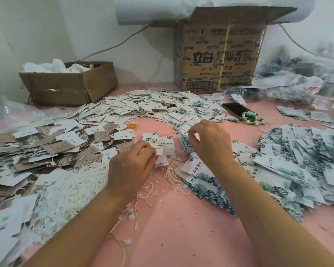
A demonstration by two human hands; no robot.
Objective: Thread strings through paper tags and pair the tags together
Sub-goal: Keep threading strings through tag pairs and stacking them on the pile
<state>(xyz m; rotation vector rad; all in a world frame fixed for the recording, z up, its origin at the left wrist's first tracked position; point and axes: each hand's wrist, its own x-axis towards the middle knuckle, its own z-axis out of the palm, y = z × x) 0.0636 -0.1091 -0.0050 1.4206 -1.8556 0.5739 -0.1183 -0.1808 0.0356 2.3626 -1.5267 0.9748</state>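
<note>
My left hand (130, 166) pinches a small bunch of white paper tags with green leaf print (161, 146) just above the pink table. To the right, my right hand (210, 142) has thumb and forefinger pinched together near a thin string (194, 132), beside a leaf-print tag (185, 141) that stands on edge. A heap of white strings (71, 187) with plastic ends lies at lower left. More leaf-print tags (210, 182) lie under my right wrist.
Tag piles cover the table: brown and white ones (52, 145) at left, leaf-print ones (305, 162) at right, mixed ones (152, 105) behind. A phone (236, 109) and bead bracelet (254, 120) lie at back right. Two cardboard boxes (220, 54) (69, 83) stand by the wall.
</note>
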